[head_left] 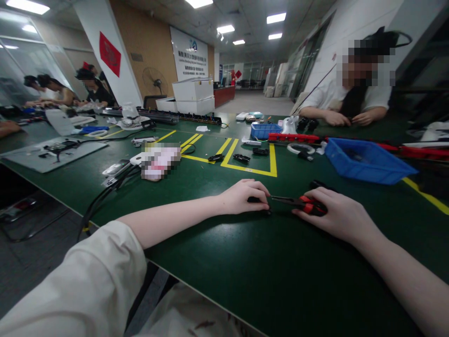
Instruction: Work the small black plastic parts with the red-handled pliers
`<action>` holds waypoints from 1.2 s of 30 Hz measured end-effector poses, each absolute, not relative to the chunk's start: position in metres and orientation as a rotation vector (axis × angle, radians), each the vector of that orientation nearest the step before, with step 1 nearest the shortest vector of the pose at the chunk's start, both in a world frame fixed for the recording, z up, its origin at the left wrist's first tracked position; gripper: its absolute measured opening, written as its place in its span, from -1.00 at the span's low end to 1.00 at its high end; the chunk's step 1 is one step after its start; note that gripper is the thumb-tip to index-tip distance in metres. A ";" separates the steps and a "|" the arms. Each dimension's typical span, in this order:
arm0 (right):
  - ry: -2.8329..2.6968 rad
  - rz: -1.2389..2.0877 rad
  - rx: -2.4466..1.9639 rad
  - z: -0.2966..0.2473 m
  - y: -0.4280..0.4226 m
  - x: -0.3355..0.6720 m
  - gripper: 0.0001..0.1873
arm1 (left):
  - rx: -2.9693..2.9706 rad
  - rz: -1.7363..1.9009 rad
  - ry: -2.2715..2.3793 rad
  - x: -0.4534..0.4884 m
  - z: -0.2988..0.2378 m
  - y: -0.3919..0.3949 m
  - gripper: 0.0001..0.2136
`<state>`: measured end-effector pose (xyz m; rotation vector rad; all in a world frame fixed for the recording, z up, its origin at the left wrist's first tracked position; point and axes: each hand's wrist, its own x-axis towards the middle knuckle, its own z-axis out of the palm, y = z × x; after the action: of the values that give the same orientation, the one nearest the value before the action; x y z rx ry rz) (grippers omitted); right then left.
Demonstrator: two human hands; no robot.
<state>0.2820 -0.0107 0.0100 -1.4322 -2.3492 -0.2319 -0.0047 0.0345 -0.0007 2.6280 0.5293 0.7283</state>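
Observation:
My left hand (242, 196) is closed around a small black part (255, 200), most of it hidden by my fingers. In my right hand (333, 210) are pliers with red and black handles (310, 206). The long thin jaws point left and their tip comes close to my left fingertips; whether they touch the black part I cannot tell. Beyond my hands, several small black parts (242, 158) lie in and beside yellow tape outlines (249, 172) on the green table (224, 262). A dark object (321, 185) lies just behind my right hand.
At the right stands a blue bin (368, 164) with dark parts inside, and a smaller blue bin (264, 130) is farther back. A blurred pink-white item (159, 163) and black cables (105, 189) lie left. Across the table a person (351, 98) sits with both hands together.

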 end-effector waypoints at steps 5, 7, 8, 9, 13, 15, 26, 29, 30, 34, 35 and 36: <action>-2.349 -0.255 -1.436 0.008 -0.011 0.282 -0.53 | 2.675 0.697 0.529 -0.003 0.002 0.030 -0.87; -2.354 -0.257 -1.443 0.006 -0.010 0.284 -0.52 | 2.702 0.665 0.529 -0.003 0.004 0.028 -0.84; -2.356 -0.259 -1.445 0.006 -0.010 0.284 -0.52 | 2.720 0.649 0.534 -0.003 0.005 0.028 -0.82; -2.362 -0.259 -1.446 0.005 -0.010 0.285 -0.52 | 2.738 0.631 0.537 -0.003 0.006 0.027 -0.82; -2.369 -0.267 -1.443 0.005 -0.010 0.284 -0.52 | 2.772 0.573 0.557 -0.003 0.008 0.027 -0.81; -2.362 -0.273 -1.432 0.005 -0.010 0.284 -0.52 | 2.751 0.583 0.574 -0.002 0.008 0.027 -0.80; -2.331 -0.148 -1.381 0.003 -0.009 0.289 -0.46 | 2.611 0.540 0.539 0.001 0.008 0.025 -0.77; -2.348 -0.180 -1.349 0.001 -0.008 0.288 -0.40 | 2.630 0.529 0.553 0.001 0.007 0.026 -0.76; -2.352 -0.199 -1.339 0.001 -0.008 0.288 -0.38 | 2.638 0.533 0.550 0.001 0.006 0.026 -0.77; -2.357 -0.233 -1.340 0.001 -0.007 0.286 -0.38 | 2.650 0.552 0.524 0.001 0.004 0.028 -0.80; -2.356 -0.228 -1.346 0.002 -0.008 0.286 -0.41 | 2.649 0.554 0.520 0.001 0.003 0.028 -0.79; -2.353 -0.224 -1.348 0.003 -0.008 0.285 -0.43 | 2.648 0.556 0.515 0.001 0.003 0.028 -0.79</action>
<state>0.2852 -0.0083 0.0025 -1.3482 -2.3529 -0.2241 0.0012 0.0280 0.0029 2.6481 0.5151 0.5563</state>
